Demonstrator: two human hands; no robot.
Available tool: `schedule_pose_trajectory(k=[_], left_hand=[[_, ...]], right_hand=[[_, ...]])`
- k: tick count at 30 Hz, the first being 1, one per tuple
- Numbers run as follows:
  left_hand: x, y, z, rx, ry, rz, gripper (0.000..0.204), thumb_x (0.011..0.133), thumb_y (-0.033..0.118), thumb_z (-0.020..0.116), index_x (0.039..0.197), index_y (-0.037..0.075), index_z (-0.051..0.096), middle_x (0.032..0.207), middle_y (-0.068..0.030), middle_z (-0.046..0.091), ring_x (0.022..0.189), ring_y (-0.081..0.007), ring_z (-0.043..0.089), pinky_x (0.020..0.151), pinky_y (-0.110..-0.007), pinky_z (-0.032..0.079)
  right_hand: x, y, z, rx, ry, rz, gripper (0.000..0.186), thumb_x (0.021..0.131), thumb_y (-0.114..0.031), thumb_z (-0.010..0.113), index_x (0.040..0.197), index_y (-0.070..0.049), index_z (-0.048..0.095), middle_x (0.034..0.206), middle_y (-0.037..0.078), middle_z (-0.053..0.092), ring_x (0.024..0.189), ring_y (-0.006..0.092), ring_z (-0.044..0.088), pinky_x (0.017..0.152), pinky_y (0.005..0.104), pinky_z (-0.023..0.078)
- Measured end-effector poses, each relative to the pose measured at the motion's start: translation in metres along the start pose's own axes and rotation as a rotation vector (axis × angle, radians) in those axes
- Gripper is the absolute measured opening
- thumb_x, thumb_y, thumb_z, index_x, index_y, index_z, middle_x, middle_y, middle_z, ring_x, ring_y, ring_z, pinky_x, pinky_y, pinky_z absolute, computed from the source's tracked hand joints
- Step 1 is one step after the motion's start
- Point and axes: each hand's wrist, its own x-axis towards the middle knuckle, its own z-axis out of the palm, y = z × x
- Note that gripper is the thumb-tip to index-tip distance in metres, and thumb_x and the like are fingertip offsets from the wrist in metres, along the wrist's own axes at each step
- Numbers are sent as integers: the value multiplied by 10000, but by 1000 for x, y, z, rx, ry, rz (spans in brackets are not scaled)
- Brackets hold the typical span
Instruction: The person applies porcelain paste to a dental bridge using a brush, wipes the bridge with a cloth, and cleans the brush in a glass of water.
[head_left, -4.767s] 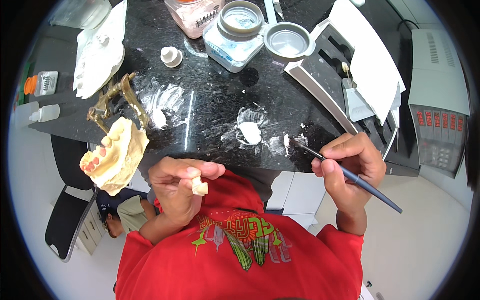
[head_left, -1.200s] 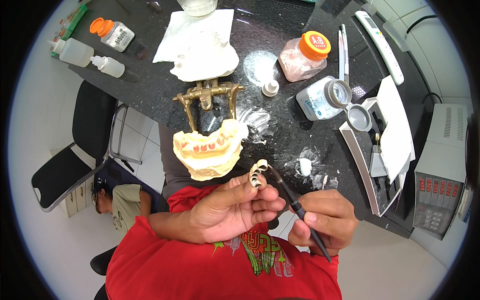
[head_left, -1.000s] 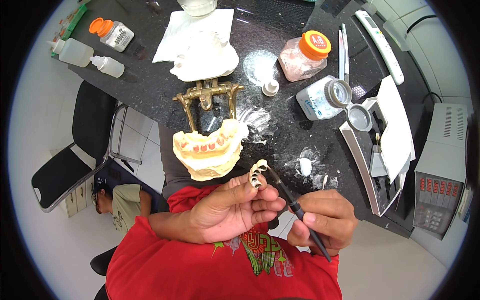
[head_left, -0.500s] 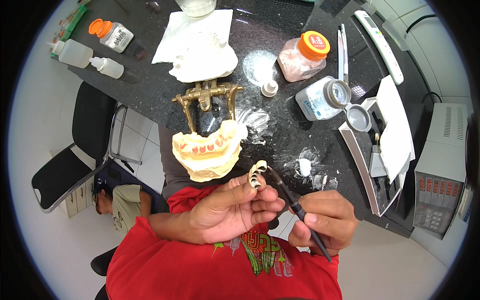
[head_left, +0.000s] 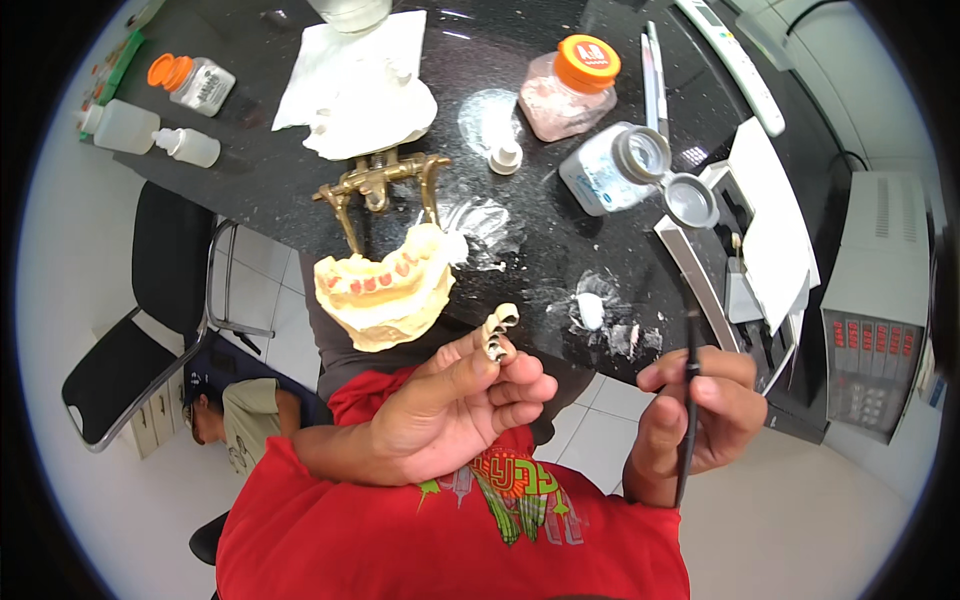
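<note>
Between the thumb and fingers of my left hand (head_left: pixel 440 408) is a small curved dental bridge (head_left: pixel 498 326), cream on the outside with shiny metal hollows. My right hand (head_left: pixel 712 412), farther right, grips a slim brush (head_left: pixel 690 425) by its black handle, tip pointing up and apart from the bridge. Beyond my left hand, a yellow plaster dental cast (head_left: pixel 385 305) with several red-marked stumps hangs at the table edge. It joins a brass articulator (head_left: pixel 373 188), whose other side carries a white plaster cast (head_left: pixel 375 118) lying on white tissue (head_left: pixel 300 90).
A lidded powder jar (head_left: pixel 570 95) and an open-capped jar (head_left: pixel 600 180) stand on the black countertop (head_left: pixel 560 250). White powder smears surround a white lump (head_left: pixel 590 311). At right are an open case (head_left: pixel 695 270) and a grey machine (head_left: pixel 870 290). Someone sits at left behind a chair (head_left: pixel 175 240).
My right hand has drawn the brush away from the bridge to the right and turned it upright. My left hand keeps the bridge. The whole view has shifted slightly.
</note>
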Motion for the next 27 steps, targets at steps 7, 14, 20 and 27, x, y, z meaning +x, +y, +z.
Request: schedule_pose_trajectory(k=[7, 14, 20, 27], left_hand=[[3, -4, 11, 95, 108, 34, 82, 969, 148, 512, 996, 87, 561, 1181, -102, 615, 1167, -241, 557, 974, -344, 476], [3, -3, 18, 130, 130, 58, 86, 975, 150, 501, 992, 86, 557, 1190, -97, 612, 1203, -236, 530, 1013, -345, 449], [1, -5, 18, 171, 170, 73, 75, 967, 148, 518, 986, 93, 565, 1190, -91, 613, 1196, -222, 535, 1029, -344, 436], [4, -12, 13, 227, 196, 144, 100, 951, 162, 550, 1015, 92, 584, 1177, -74, 620, 1185, -217, 543, 1005, -338, 459]], right_hand=[[-3, -13, 8, -16, 16, -56, 280, 704, 57, 722, 953, -2, 607, 806, 106, 581, 598, 172, 591, 484, 242, 477], [-5, -23, 3, -219, -259, -133, 262, 660, 16, 722, 903, -14, 629, 757, 82, 617, 579, 184, 623, 451, 253, 467], [-19, -23, -4, -120, 8, -72, 236, 749, -11, 687, 960, -19, 581, 734, 115, 618, 543, 185, 598, 459, 274, 479], [0, -4, 29, 92, 102, -141, 195, 772, -42, 687, 904, -8, 547, 694, 121, 617, 544, 188, 612, 469, 267, 496]])
